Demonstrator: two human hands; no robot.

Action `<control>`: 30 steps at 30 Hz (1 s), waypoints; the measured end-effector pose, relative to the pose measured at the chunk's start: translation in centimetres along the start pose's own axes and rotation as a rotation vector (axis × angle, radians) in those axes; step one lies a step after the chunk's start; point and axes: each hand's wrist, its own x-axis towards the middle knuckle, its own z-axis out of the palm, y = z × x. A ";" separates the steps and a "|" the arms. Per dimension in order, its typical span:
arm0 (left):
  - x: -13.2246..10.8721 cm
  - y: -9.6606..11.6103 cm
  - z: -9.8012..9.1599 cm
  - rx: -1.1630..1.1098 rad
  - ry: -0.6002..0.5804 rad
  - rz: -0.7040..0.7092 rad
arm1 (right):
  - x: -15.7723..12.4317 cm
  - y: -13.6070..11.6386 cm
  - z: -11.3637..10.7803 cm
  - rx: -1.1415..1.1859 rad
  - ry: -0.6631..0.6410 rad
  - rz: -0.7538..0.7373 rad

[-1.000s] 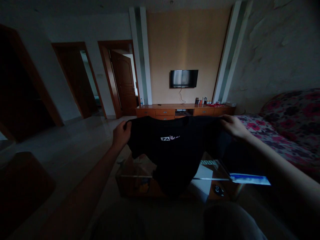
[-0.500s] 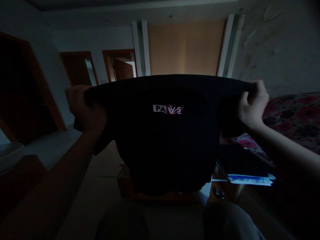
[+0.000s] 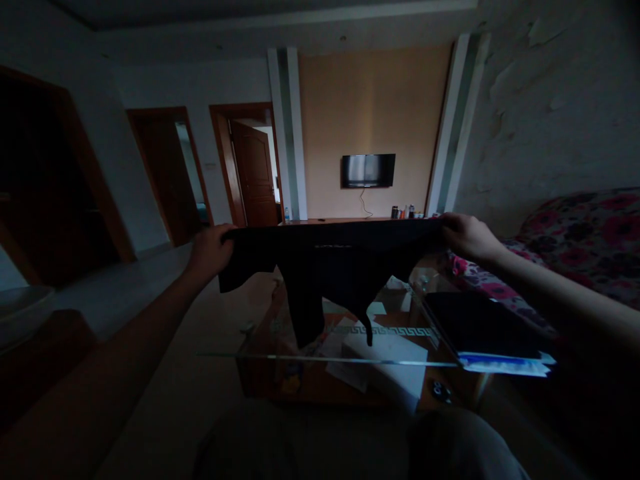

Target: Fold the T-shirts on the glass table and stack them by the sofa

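A black T-shirt (image 3: 330,257) hangs stretched between my two hands, above the glass table. My left hand (image 3: 213,248) is closed on its upper left end, and my right hand (image 3: 470,235) grips the upper right end. The top edge runs nearly straight and level from hand to hand. Its print shows only as a thin pale line near the top. The lower part swings away in uneven folds, with one narrow tip dangling over the table.
Below is the glass-topped coffee table (image 3: 310,359), with white papers (image 3: 390,363) and a dark remote-like object (image 3: 441,391) on the shelf beneath. A dark folder (image 3: 485,327) lies on its right side. A floral sofa (image 3: 590,227) stands right; a television (image 3: 369,171) hangs on the far wall.
Both hands have moved lower and closer together, still holding the T-shirt. Its body, earlier hanging spread with the print readable, now swings up and away, uncovering the television and table.
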 end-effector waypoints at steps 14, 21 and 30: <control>1.3 1.5 -3.1 0.045 0.316 -0.013 | 0.3 -2.4 -4.6 0.047 0.429 0.012; 1.7 1.6 -4.3 0.041 0.364 -0.011 | 0.3 -1.3 -4.8 0.102 0.429 0.039; 0.0 1.1 -4.1 0.040 0.162 -0.013 | -0.9 0.6 -4.4 -0.015 0.195 0.061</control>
